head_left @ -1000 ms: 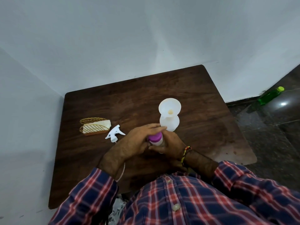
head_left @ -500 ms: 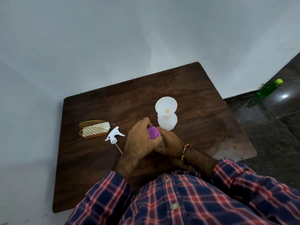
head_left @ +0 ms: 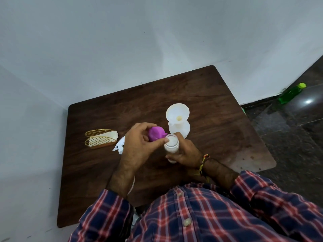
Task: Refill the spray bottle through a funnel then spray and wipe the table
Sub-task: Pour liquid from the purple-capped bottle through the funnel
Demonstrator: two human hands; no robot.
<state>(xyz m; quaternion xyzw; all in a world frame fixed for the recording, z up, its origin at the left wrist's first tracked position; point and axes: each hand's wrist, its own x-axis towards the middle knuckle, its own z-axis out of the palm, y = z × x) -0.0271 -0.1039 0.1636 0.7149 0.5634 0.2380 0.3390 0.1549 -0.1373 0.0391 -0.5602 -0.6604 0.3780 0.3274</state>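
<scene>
Nearest to the camera, the person's chest in a plaid shirt (head_left: pixel 201 215) of red, blue and white fills the lower edge, and both forearms reach forward from it over the dark wooden table (head_left: pixel 218 95).

The right hand (head_left: pixel 186 151) has its fingers curled around a small clear refill bottle (head_left: pixel 171 145) with a pale liquid inside; the bottle stands upright and its mouth is uncovered. On the right wrist there is a braided thread band (head_left: pixel 204 160). The left hand (head_left: pixel 138 147) pinches a purple cap (head_left: pixel 156 133) between the thumb and the bent fingers. The cap is off the bottle, just to the left of its mouth, and one left fingertip touches the rim of the mouth.

Behind the left fingers, partly hidden by that hand, a white spray head (head_left: pixel 118 146) lies on the table, and its thin tube shows again beside the left forearm. Further left of it rests a small gold wire holder (head_left: pixel 99 139) with a folded white cloth (head_left: pixel 108 137) in it.

Just beyond the right fingers stands the white spray bottle (head_left: pixel 181 129), upright, with a white funnel (head_left: pixel 177 112) sitting in its neck. The funnel leans slightly to the left.

Far to the right of both hands, on the dark stone floor by the wall, a green bottle (head_left: pixel 291 93) with a light green cap lies tilted.
</scene>
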